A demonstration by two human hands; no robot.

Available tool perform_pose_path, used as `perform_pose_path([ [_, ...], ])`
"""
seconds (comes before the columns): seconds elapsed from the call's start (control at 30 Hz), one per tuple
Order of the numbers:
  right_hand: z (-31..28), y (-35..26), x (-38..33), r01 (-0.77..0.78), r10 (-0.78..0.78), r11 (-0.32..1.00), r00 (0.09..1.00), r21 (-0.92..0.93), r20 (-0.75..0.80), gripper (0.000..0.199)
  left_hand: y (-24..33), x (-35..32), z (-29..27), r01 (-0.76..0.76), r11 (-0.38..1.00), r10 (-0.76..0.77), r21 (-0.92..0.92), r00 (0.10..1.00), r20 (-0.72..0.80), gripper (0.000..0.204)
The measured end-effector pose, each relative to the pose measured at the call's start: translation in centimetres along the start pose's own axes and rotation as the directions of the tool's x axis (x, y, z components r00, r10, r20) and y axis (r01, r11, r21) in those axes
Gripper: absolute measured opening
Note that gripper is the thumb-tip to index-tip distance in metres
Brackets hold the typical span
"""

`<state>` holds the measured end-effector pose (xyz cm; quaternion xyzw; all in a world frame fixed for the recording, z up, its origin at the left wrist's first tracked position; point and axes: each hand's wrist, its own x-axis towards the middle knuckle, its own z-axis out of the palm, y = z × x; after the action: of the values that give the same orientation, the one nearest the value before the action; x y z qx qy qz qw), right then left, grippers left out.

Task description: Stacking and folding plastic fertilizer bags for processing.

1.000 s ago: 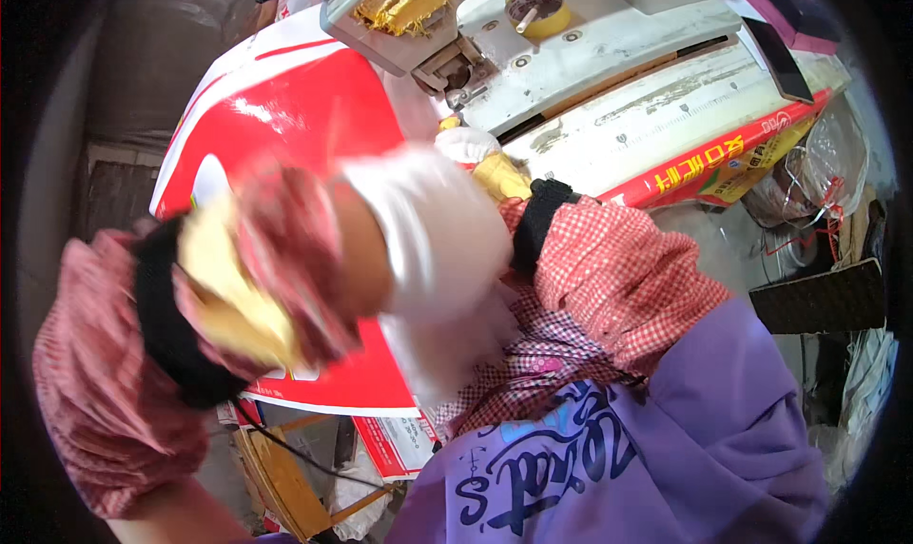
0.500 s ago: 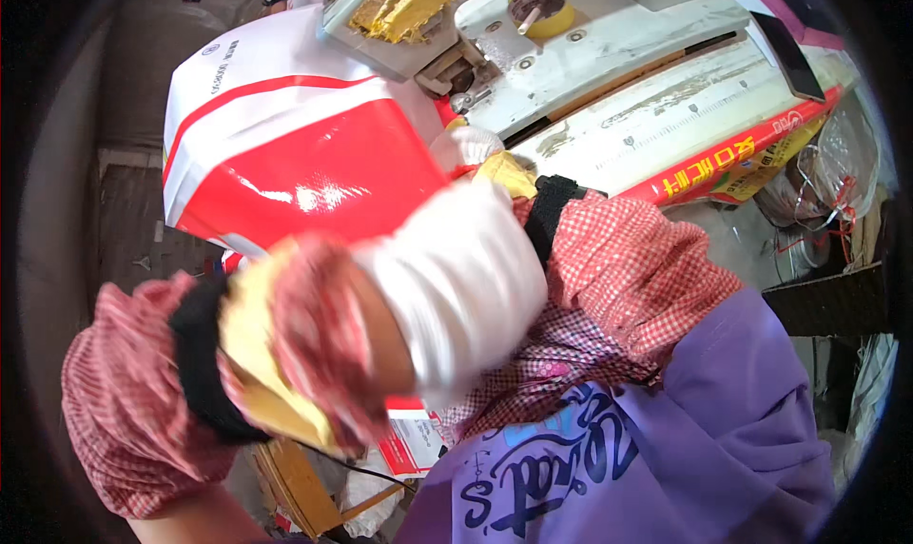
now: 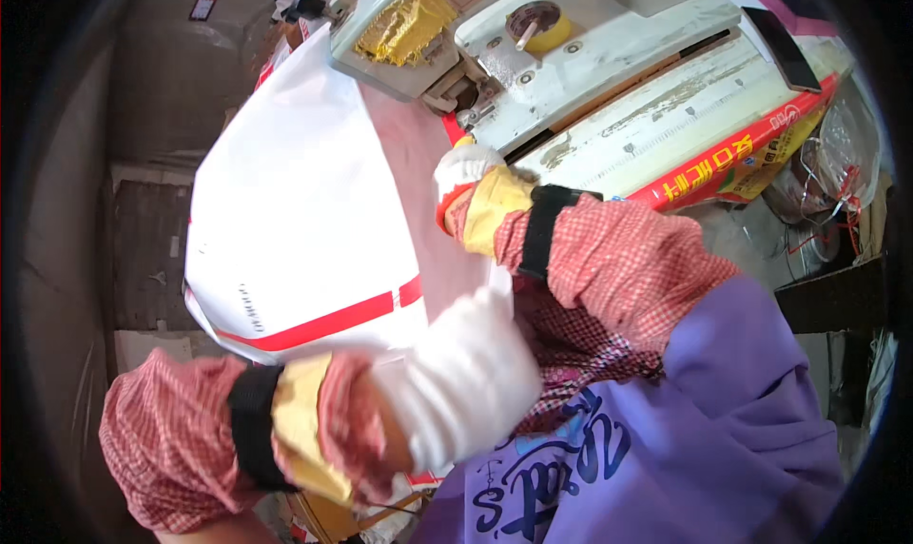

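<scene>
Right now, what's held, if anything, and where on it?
Can't tell: left hand overlaps the sheet near its near edge, right hand its right side by the machine; fingers unclear.

Yellow characters [image 3: 709,171] line a red strip [image 3: 814,99] beside ruler marks [image 3: 666,124] on a bench [image 3: 578,166]. Dark script [image 3: 552,473] spans a purple top [image 3: 742,392]; small print [image 3: 250,308] runs on a white sheet [image 3: 304,192].

The tabletop [image 3: 656,126] (pale, scuffed) carries a sewing machine [image 3: 590,73] and phone [image 3: 782,49].

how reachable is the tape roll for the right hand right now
Probably yes: the tape roll lies on the pale machine bed beyond the right hand, and nothing visible seems to block the way across.
</scene>
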<state>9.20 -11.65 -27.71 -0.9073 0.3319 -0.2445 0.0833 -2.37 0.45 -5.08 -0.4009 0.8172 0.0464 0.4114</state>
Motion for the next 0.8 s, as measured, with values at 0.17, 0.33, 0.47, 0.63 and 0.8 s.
perform_pose_path([
  [0.17, -4.4, 0.6, 1.7, -0.260, 0.275, 0.959, 0.951, -0.113, 0.140, 0.011, -2.8, -0.8, -7.2, -0.048, 0.977, 0.124, -0.206, 0.918, 0.377, 0.009],
  [0.33, -6.9, -0.1, 1.7, -0.314, 0.315, 0.949, 0.934, -0.029, 0.170, 0.011, -0.6, 0.7, -3.8, -0.010, 0.963, 0.085, -0.270, 0.960, 0.267, 0.010],
  [0.47, -7.8, 1.1, 0.7, -0.356, 0.346, 0.935, 0.915, 0.012, 0.206, 0.012, -1.1, 1.7, -4.7, -0.089, 0.987, 0.083, -0.136, 0.995, -0.051, 0.013],
  [0.63, -9.4, 0.9, 0.0, -0.380, 0.346, 0.921, 0.900, 0.089, 0.264, 0.012, -1.4, 2.3, -4.0, -0.281, 0.942, 0.275, -0.182, 0.960, -0.060, 0.025],
  [0.8, -10.5, -2.4, -1.6, -0.365, 0.301, 0.918, 0.895, 0.154, 0.328, 0.013, -7.6, -0.3, -6.9, -0.107, 0.989, 0.100, -0.103, 0.992, -0.075, 0.019],
])
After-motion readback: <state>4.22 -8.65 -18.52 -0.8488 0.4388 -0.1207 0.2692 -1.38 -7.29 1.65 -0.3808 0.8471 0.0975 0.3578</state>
